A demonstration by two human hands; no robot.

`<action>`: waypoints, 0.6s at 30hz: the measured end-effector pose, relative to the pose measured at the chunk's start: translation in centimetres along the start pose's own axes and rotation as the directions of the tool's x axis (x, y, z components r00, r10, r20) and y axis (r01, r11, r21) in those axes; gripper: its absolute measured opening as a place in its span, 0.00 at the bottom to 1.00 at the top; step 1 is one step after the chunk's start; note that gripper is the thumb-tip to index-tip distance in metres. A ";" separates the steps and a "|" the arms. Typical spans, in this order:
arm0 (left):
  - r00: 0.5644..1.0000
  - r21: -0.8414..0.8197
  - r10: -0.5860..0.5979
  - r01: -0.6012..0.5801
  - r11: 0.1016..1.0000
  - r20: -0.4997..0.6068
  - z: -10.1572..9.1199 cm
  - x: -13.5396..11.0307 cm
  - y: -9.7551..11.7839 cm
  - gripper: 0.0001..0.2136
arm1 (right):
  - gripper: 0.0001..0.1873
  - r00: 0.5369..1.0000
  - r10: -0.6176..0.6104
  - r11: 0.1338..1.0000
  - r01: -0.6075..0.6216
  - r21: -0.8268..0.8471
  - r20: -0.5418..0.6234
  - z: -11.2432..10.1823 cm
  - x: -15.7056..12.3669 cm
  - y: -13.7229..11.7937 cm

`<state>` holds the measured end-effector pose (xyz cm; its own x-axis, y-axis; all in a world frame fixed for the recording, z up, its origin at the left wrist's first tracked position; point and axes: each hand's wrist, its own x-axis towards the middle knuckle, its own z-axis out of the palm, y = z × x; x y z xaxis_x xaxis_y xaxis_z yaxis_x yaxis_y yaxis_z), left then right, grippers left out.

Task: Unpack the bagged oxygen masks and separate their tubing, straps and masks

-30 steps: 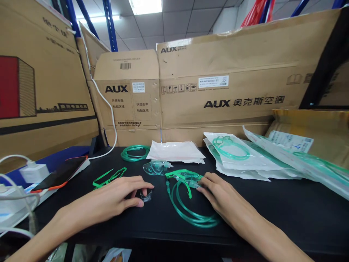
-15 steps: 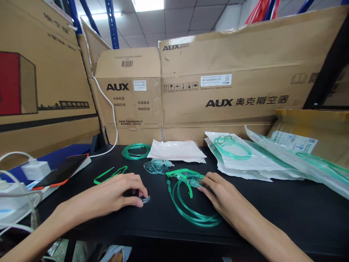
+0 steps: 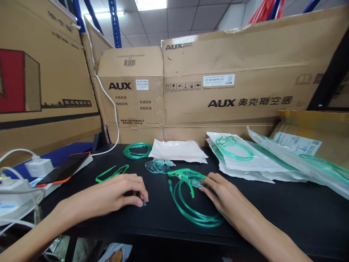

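Observation:
My left hand (image 3: 114, 194) lies palm down on the black table (image 3: 272, 214), its fingers curled over a small clear plastic piece (image 3: 143, 202) that is almost hidden. My right hand (image 3: 220, 196) rests on the table with its fingertips on the connector end of a coiled green tube (image 3: 191, 211), next to green straps (image 3: 183, 173). A clear mask (image 3: 158, 165) lies just beyond, between the two hands.
A green elastic strap (image 3: 111, 174) and a second green tube coil (image 3: 137, 150) lie at the left back. A white pouch (image 3: 177, 150) and sealed packs (image 3: 240, 153) sit to the right. Cardboard boxes (image 3: 231, 91) wall the back. A phone (image 3: 64, 169) and chargers (image 3: 35, 166) sit far left.
My left hand has drawn its fingers in over the clear piece, which now shows far less. My right hand has hardly moved. The view has shifted a little.

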<state>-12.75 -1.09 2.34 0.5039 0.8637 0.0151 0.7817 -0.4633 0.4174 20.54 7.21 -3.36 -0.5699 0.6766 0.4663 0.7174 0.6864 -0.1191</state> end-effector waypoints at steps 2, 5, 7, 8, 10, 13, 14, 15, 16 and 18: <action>1.000 -0.004 -0.006 0.006 1.000 0.010 -0.2 -0.2 -0.3 0.09 | 0.14 1.000 -0.006 1.000 0.006 0.009 -0.013 0.0 0.0 0.0; 0.999 -0.009 -0.022 0.022 1.000 0.028 -0.5 -0.6 -0.8 0.09 | 0.14 0.999 -0.011 1.000 0.012 0.023 -0.045 0.1 0.0 0.1; 0.999 -0.011 -0.041 0.041 0.999 0.025 -0.6 -0.8 -0.9 0.09 | 0.15 0.999 -0.010 0.999 0.012 0.034 -0.052 0.1 0.1 0.0; 0.998 -0.010 -0.054 0.054 0.998 0.014 -0.6 -0.9 -0.8 0.10 | 0.14 0.999 -0.011 0.999 0.013 0.038 -0.044 0.1 0.1 0.0; 0.996 -0.010 -0.078 0.077 0.997 -0.033 -0.7 -0.7 -0.3 0.12 | 0.14 1.000 -0.005 0.999 0.006 0.033 -0.029 0.1 0.1 -0.1; 0.987 -0.034 -0.068 0.063 0.997 -0.147 -1.0 0.6 1.2 0.14 | 0.12 0.999 0.018 1.000 -0.018 0.014 -0.037 0.2 -0.1 -0.1; 0.979 -0.044 -0.050 0.042 0.998 -0.197 -1.1 1.4 1.8 0.15 | 0.11 0.998 0.027 1.000 -0.027 0.013 -0.052 0.2 -0.2 -0.2; 0.968 -0.054 -0.031 0.018 0.998 -0.251 -1.3 2.3 2.4 0.15 | 0.10 0.997 0.033 0.999 -0.032 0.016 -0.065 0.1 -0.4 -0.2; 0.953 -0.062 -0.013 -0.006 0.998 -0.304 -1.5 3.3 2.9 0.16 | 0.08 0.997 0.038 0.999 -0.036 0.025 -0.067 0.1 -0.5 -0.3; 0.928 -0.085 0.009 -0.044 0.995 -0.371 -1.7 5.6 3.9 0.18 | 0.06 0.997 0.062 0.997 -0.060 0.044 -0.052 -0.2 -0.6 -0.5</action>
<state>-7.49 2.27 5.59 0.3385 0.8713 0.3554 0.7249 -0.4823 0.4918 20.62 6.36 -3.41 -0.5027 0.7029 0.5032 0.7316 0.6560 -0.1855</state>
